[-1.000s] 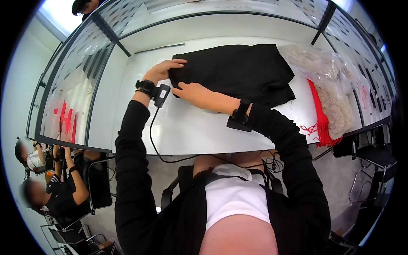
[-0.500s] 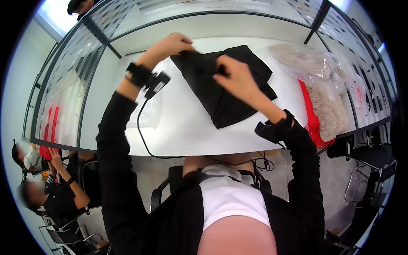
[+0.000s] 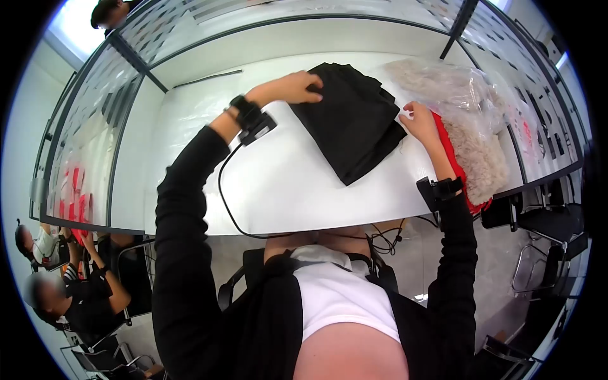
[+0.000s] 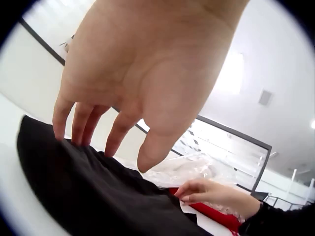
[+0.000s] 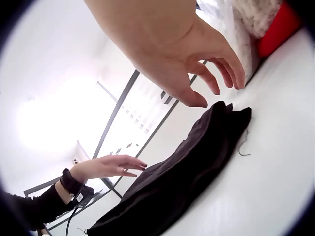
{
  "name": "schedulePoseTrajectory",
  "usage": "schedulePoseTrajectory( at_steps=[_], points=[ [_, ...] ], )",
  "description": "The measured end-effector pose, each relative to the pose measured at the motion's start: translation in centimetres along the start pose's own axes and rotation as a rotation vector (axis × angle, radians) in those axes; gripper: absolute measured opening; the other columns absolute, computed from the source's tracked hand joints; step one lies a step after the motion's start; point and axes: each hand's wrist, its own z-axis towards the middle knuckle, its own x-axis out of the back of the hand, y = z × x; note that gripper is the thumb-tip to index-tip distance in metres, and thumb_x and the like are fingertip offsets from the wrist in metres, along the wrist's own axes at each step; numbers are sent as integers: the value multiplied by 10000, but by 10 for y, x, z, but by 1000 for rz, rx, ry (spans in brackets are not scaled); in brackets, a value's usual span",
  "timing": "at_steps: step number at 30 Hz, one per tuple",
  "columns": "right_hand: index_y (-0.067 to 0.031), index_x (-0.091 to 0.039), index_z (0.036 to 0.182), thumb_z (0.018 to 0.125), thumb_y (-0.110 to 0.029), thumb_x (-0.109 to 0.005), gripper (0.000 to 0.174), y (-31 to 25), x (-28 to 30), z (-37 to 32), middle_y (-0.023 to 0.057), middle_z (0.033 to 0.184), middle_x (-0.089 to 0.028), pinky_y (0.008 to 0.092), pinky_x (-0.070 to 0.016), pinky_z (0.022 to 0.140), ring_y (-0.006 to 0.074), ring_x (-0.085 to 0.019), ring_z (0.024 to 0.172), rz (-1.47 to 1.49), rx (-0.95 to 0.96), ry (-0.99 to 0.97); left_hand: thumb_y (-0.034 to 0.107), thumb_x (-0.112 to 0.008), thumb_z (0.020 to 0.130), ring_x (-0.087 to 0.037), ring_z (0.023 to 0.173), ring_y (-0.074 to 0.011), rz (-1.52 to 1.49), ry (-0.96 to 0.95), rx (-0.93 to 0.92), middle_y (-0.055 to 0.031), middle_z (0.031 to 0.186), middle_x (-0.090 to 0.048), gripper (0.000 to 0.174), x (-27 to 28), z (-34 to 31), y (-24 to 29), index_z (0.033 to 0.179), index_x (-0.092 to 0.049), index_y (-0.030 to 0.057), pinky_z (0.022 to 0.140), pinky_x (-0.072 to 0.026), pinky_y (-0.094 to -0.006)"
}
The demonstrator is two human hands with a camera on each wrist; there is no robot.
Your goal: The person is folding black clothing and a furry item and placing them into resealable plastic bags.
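Cloth (image 3: 351, 123) narrower than before; left grip (image 3: 296, 87) at edge, right grip (image 3: 420, 124) beside, both spread.

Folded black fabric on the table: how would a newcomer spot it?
On the white tabletop, look between the person's left hand and right hand. There lies the folded black fabric, plain and dark, unlike the red cloth and fluffy beige material rightward.

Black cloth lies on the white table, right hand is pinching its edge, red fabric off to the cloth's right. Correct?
One error: the right hand isn't pinching the black cloth. The right wrist view shows its thumb and fingers apart with nothing between them. The cloth on the white table and red fabric to its right stand.
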Motion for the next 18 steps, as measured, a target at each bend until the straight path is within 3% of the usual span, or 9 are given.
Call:
schedulePoseTrajectory(
  at_steps=[2,4,7,8,10,12,13,15,18],
  points=[
    [-42,-538,967,749,-161,-633,266,-20,11,4,142,1032,-556,364,-457,775,275,-572,886,38,118,80,325,-600,793,-494,1026,-292,-14,50,-96,-153,1052,-541,395,-8,-35,-13,1073,-548,51,872,-399,-357],
    [-77,-521,1043,772,-189,-624,310,-50,22,10,130,1165,-480,357,-420,850,300,-509,1005,101,325,-17,316,-598,801,-473,1048,-297,-33,42,-154,-151,1061,-524,375,-14,-74,-17,1069,-548,59,882,-395,-355],
    [-96,-510,1110,779,-216,-629,371,-93,26,10,110,1262,-411,366,-365,928,311,-427,1127,102,646,-141,322,-604,800,-444,1095,-330,-51,19,-65,-178,1158,-468,417,-14,-140,3,1127,-505,82,920,-380,-363],
    [-128,-486,1171,786,-279,-624,436,-96,20,11,99,1312,-371,433,-319,977,324,-348,1215,67,693,-231,330,-608,798,-432,1117,-342,-27,5,15,-187,1199,-440,444,-17,-161,9,1153,-486,92,932,-376,-370],
    [-180,-442,1245,793,-358,-605,512,-99,7,8,96,1371,-307,529,-250,1001,325,-256,1283,-109,630,-308,403,-618,782,-375,1179,-392,-39,-32,195,-228,1310,-335,584,-33,-199,-4,1243,-420,105,948,-366,-410],
    [-240,-371,1314,806,-436,-564,578,-89,-7,13,87,1417,-242,599,-186,997,310,-170,1327,-158,518,-416,440,-617,773,-359,1183,-417,45,35,493,-268,1326,-296,708,-54,-225,-15,1297,-339,53,948,-362,-428],
    [-265,-329,1338,804,-524,-518,622,-75,-21,15,90,1437,-200,635,-177,971,315,-152,1331,-172,468,-456,442,-618,769,-372,1170,-426,146,104,545,-280,1328,-284,741,-69,-232,-23,1306,-311,33,936,-371,-435],
    [-280,-299,1351,807,-537,-504,635,-73,-24,16,86,1450,-163,648,-172,962,317,-140,1334,-181,416,-478,446,-621,763,-397,1143,-443,350,245,642,-304,1334,-259,809,-95,-240,-41,1323,-255,-8,912,-389,-449],
    [-279,-257,1370,824,-541,-472,643,-78,-25,12,84,1464,-105,659,-181,952,326,-111,1339,-240,374,-494,365,-592,805,-397,1135,-477,158,464,725,-320,1360,-188,799,-109,-234,-56,1345,-158,-32,907,-398,-449]
  ],
)
